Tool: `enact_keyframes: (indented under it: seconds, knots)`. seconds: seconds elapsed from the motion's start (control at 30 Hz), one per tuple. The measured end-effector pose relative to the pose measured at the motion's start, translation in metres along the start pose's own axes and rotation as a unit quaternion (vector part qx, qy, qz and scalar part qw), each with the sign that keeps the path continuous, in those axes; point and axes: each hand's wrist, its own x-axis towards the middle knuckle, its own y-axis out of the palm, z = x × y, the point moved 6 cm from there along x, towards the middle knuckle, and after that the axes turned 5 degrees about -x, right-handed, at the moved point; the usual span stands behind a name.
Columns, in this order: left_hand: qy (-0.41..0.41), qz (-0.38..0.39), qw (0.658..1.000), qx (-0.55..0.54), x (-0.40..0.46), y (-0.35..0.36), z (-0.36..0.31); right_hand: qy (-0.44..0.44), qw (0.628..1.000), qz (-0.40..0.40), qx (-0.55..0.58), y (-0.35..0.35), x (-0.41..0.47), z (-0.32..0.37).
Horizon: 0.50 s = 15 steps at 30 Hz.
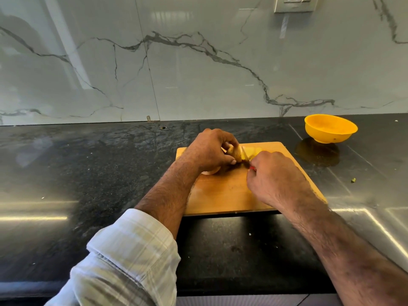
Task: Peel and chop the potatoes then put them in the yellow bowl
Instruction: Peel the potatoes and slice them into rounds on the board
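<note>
Left hand (209, 150) curls round the potato (235, 154) on the cutting board (229, 195), right hand (272, 173) grips the red-handled knife (245, 156), blade in the flesh. Chopping looks barely begun; yellow bowl (330, 128) sits well apart, apparently empty.

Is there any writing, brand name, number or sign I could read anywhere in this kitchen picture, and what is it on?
None can be read.
Yellow bowl: plain, no label.
Wooden cutting board: no print or brand visible.
Wall socket: cut off at the frame's top edge, no marking legible.
Knife: mostly hidden by the right hand, no marking visible.
</note>
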Motion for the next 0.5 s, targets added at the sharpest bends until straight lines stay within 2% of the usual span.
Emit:
enact_keyframes:
  seconds: [0.27, 0.5]
  knots:
    - [-0.009, 0.001, 1.000, -0.017, 0.001, 0.000, 0.000, 0.005, 0.999, -0.023, 0.037, -0.005, 0.011, 0.010]
    - [-0.001, -0.009, 1.000, -0.015, 0.005, 0.002, 0.004, 0.001, 1.000, 0.005, 0.022, -0.007, 0.013, 0.014]
